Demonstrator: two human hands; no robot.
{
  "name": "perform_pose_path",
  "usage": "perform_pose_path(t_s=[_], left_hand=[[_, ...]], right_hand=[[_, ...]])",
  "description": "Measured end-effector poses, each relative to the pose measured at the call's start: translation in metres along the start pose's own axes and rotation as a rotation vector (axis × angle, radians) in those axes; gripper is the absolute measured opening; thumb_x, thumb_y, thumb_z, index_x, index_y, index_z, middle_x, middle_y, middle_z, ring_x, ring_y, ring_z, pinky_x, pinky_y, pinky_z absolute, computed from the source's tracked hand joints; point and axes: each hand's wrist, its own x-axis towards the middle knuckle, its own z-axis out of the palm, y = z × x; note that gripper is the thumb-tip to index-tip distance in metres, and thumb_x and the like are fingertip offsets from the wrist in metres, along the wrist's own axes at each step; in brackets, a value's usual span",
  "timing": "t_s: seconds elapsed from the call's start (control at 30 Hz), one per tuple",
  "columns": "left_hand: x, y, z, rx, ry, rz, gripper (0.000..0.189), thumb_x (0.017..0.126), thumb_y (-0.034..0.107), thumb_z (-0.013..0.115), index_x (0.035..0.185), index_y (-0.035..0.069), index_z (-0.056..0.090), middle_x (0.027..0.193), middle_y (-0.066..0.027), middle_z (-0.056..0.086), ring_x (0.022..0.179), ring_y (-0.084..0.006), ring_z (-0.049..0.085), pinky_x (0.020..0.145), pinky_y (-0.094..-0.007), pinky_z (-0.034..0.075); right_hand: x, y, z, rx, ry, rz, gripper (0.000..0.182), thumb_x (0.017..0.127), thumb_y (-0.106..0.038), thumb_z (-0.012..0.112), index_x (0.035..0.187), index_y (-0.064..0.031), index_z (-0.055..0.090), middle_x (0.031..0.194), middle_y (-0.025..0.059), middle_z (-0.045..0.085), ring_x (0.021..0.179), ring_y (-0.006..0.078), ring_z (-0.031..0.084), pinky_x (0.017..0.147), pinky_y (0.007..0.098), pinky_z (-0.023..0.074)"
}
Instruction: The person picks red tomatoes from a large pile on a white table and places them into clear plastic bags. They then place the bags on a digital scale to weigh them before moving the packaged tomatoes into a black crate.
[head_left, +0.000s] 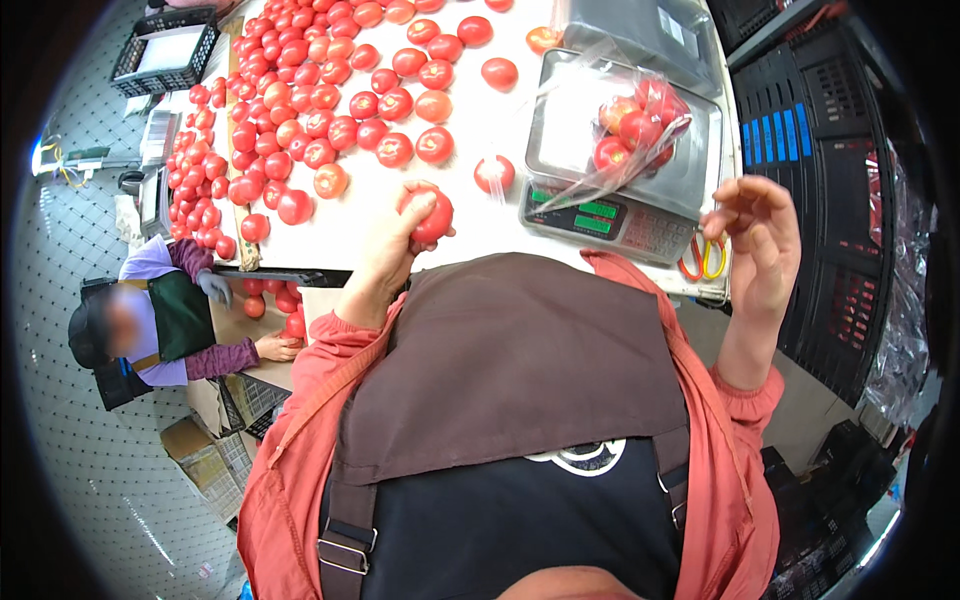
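In my left hand (394, 240) is a red tomato (433, 217), held above the table's near edge. My right hand (761, 232) is raised beside the right corner of a digital scale (622, 217), fingers curled and apart, with nothing visible in it. On the scale's metal pan lies a clear plastic bag (651, 161) with several tomatoes (639, 129) inside. Scissors with red and yellow handles (703, 259) lie below my right fingers. A single tomato (504, 172) sits left of the scale, partly covered by a strip of clear plastic.
Many loose tomatoes (322, 97) spread over the white tabletop (480, 240). At left, a co-worker (176, 315) reaches into a paper-lined crate (259, 334) of tomatoes. Stacked black crates (832, 187) stand at right. A grey container (637, 37) sits behind the scale.
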Motion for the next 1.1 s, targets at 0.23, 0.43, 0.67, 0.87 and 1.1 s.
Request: perform_pose_path(t_s=[0.23,0.43,0.67,0.87,1.1], left_hand=[[0.039,-0.025,-0.026,0.586,0.091,0.279,0.033,0.090,0.028,0.062,0.115,0.008,0.057,0.102,-0.0129,0.060,0.093,-0.0240,0.061,0.075,-0.0322,0.050],[0.096,-0.115,-0.086,0.952,0.165,0.348,0.030,0.081,0.015,0.066,0.110,0.007,0.062,0.110,-0.0196,0.055,0.103,-0.0373,0.054,0.091,-0.0399,0.045],[0.108,-0.051,-0.033,0.646,0.262,0.587,0.033,0.085,0.019,0.066,0.113,0.004,0.059,0.115,-0.0159,0.056,0.105,-0.0311,0.056,0.092,-0.0391,0.045],[0.085,0.060,0.111,0.926,0.064,1.026,0.039,0.083,0.013,0.064,0.120,0.007,0.051,0.109,-0.0151,0.060,0.102,-0.0322,0.059,0.086,-0.0395,0.048],[0.114,0.080,0.130,0.688,0.062,0.970,0.025,0.080,-0.005,0.056,0.103,0.004,0.057,0.088,-0.0197,0.066,0.084,-0.0390,0.064,0.071,-0.0409,0.051]], right_hand=[[-0.019,0.015,-0.002,-0.008,0.089,0.113,0.029,0.093,-0.016,0.053,0.115,0.0025,0.053,0.100,0.0150,0.062,0.078,0.0167,0.059,0.075,0.0301,0.0492],[-0.014,0.014,0.002,-0.056,0.092,0.145,0.028,0.094,-0.017,0.054,0.114,0.0015,0.053,0.097,0.0134,0.062,0.078,0.0154,0.058,0.074,0.0287,0.0485],[0.002,0.017,0.024,-0.314,0.233,0.246,0.060,0.093,-0.014,0.057,0.143,-0.0026,0.026,0.112,0.0145,0.054,0.078,0.0146,0.063,0.069,0.0254,0.0508],[0.055,0.044,0.090,-0.945,0.275,0.145,0.073,0.083,-0.014,0.071,0.143,-0.0063,0.032,0.083,0.0085,0.054,0.065,0.0174,0.059,0.063,0.0318,0.0480],[0.068,0.068,0.027,-0.465,0.427,0.177,0.012,0.095,-0.001,0.046,0.104,0.0001,0.054,0.073,0.0023,0.057,0.059,0.0067,0.051,0.054,0.0234,0.0438]])
